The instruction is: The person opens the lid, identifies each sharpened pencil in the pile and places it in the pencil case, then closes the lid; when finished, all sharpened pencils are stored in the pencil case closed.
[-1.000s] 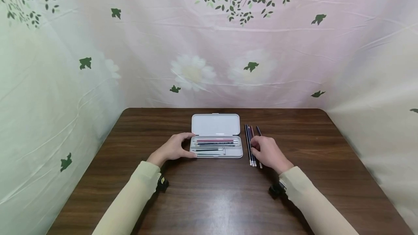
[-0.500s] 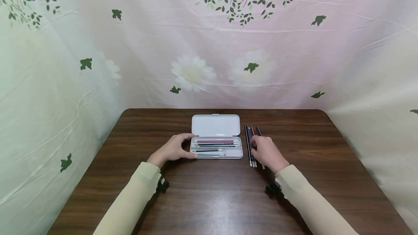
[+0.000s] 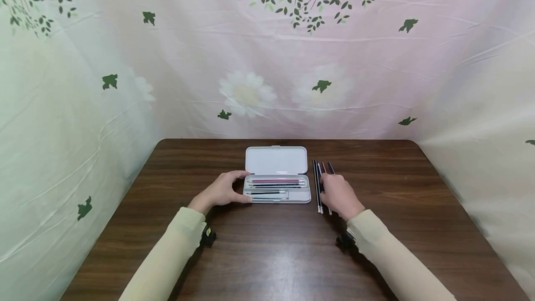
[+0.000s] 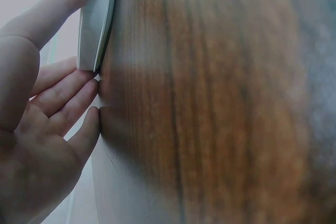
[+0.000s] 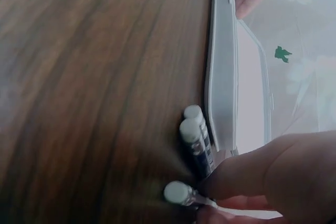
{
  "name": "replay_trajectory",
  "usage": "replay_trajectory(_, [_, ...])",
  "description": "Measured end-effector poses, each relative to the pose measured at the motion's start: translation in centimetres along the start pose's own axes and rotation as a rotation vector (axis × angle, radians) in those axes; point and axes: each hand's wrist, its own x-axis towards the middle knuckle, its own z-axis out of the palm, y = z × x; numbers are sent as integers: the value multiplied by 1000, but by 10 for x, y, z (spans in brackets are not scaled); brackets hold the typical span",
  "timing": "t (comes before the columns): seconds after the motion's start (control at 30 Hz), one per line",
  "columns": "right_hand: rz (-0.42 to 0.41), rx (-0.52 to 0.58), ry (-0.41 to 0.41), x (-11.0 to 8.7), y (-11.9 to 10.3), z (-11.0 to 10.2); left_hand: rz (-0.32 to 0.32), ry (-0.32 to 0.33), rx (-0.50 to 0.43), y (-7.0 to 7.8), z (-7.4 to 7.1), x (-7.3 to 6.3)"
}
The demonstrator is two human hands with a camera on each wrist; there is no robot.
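An open white pencil case [image 3: 299, 195] lies on the table, its lid [image 3: 276, 160] folded back. Several pencils [image 3: 277, 181] lie lengthwise inside. My left hand [image 3: 223, 189] holds the case's left end, thumb at the front corner and fingers toward the back. In the left wrist view the thumb rests against the case [image 4: 95, 30]. Right of the case, dark pencils [image 3: 316, 185] lie side by side, white ends toward me. My right hand [image 3: 339, 195] pinches a pencil [image 5: 178, 193] among them; its fingertips are partly hidden. Two other pencils [image 5: 195, 132] lie between that one and the case.
The brown wooden table [image 3: 267, 250] extends around the case and pencils. A patterned cloth [image 3: 267, 78] hangs behind the table and along both sides.
My right hand has shifted a little left over the pencils. The rightmost pencil's white end swung right, then back left, and fewer white ends now show. The left hand and case stay put.
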Motion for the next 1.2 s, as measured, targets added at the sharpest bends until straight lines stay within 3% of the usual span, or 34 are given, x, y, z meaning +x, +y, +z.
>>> replay_trajectory(0.27, [55,-53,-34,0,-12,-3,-3,3,2,1,0,0])
replay_trajectory(0.57, [58,-67,-10,-2,-18,-6,6,6,5,4,-1,-1])
replay_trajectory(0.93, [113,-66,-1,-4,-11,-17,1,6,8,3,-1,-3])
replay_trajectory(1.2, [86,-61,60,-9,-4,-19,6,4,0,3,-1,-2])
